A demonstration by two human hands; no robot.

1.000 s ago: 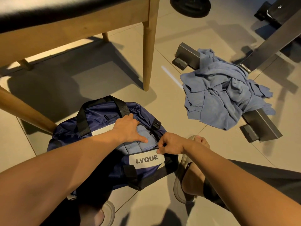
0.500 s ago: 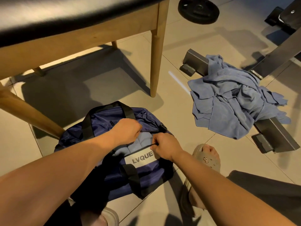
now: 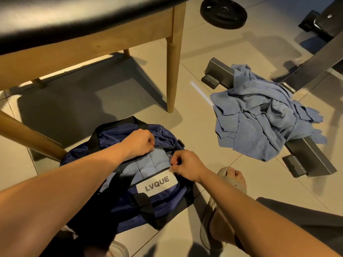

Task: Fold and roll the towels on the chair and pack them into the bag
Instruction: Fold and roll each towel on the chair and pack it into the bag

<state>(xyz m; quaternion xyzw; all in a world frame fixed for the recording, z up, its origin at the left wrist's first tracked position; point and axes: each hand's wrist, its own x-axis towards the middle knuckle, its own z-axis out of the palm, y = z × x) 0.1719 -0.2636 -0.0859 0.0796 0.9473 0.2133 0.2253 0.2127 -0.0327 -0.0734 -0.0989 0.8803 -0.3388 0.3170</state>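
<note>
**Both hands at bag opening, rolled towels inside**

The bag (image 3: 167, 206), navy with black straps, is set on the floor (image 3: 259, 184) directly under both hands. The left hand (image 3: 140, 143) is seen with fingers curled tight, the far rim of the bag opening pinched in them. The right hand (image 3: 185, 167) is curled too, and a small dark piece at the near rim is pinched between thumb and fingers; whether it is the zip pull cannot be told. The opening is held apart between the two hands, and light blue rolled towels (image 3: 148, 164) are seen packed side by side in the gap. A white label (image 3: 157, 183) reading LVQUE is found just below the right hand, on the bag's near side.

A loose pile of blue towels (image 3: 259, 123) is left crumpled on the floor, well apart from the right hand, up and to its right, draped over a grey metal frame (image 3: 313, 160). The chair (image 3: 92, 39), wooden with a black seat, is placed above the left hand; one leg comes down just beyond the bag. A black weight plate (image 3: 223, 13) is seen far above the right hand. A foot in a beige slipper (image 3: 232, 179) is planted just right of the right hand.
</note>
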